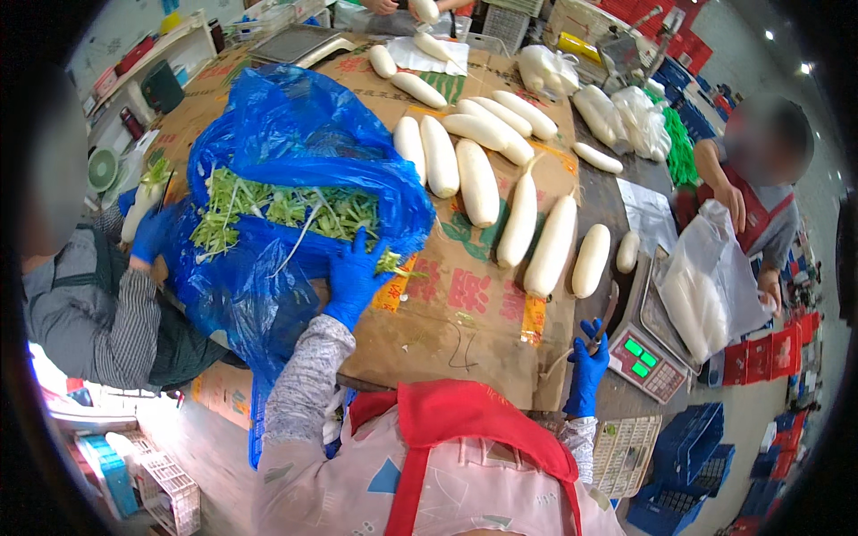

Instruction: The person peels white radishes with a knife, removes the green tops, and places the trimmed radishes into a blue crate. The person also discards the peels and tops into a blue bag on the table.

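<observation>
My left hand [356,284], in a blue glove, lies at the near right edge of a blue plastic bag [304,107], fingers spread. A small tuft of green leaf tops [391,263] shows beside its fingertips. Cut radish greens [286,207] fill the bag's mouth. At the right table edge, my gloved right hand [586,373] is closed around what looks like a knife [611,308], its narrow dark blade pointing up. Several white radishes lie beyond my hands; the nearest are a long radish [550,247] and a shorter radish [591,261].
Flattened cardboard [420,344] covers the table. A digital scale [648,362] stands right of my right hand, near a clear bag of radishes [697,308] handled by a person. At left, another person's gloved hand [154,234] is beside a leafy-topped radish [143,210]. Blue crates [684,447] stand below right.
</observation>
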Demonstrator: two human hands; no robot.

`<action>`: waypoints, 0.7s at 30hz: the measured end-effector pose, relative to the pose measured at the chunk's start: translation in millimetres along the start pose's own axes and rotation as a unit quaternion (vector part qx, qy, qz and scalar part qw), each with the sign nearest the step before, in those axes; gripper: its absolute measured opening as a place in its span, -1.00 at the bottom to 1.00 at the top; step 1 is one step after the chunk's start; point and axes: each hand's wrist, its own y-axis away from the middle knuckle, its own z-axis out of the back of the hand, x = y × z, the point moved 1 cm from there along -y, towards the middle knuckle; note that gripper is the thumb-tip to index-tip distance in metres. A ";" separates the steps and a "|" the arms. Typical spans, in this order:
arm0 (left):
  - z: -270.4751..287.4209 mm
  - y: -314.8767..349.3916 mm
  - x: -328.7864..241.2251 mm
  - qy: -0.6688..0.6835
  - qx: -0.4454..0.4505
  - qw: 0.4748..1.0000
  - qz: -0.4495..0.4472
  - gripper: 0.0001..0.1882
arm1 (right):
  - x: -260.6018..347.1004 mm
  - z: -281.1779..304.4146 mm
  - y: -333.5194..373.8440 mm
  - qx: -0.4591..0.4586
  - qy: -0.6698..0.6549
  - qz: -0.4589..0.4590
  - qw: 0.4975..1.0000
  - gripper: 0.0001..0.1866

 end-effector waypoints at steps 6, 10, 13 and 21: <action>-25.4 -2.0 46.9 0.140 -0.121 0.981 -0.050 -0.36 | -48.7 25.3 29.0 -0.058 0.165 -0.022 0.984 -0.38; -9.2 -1.8 57.8 0.323 -0.144 0.935 0.031 -0.51 | -44.3 3.2 56.0 -0.010 0.318 0.028 0.948 -0.27; 17.5 -0.5 53.5 0.389 -0.160 0.905 0.058 -0.53 | -38.2 -12.6 59.4 -0.020 0.399 0.106 0.911 -0.25; 63.5 -21.9 75.3 0.487 -0.337 0.794 0.134 -0.51 | -48.3 -11.1 56.8 -0.052 0.366 0.109 0.923 -0.44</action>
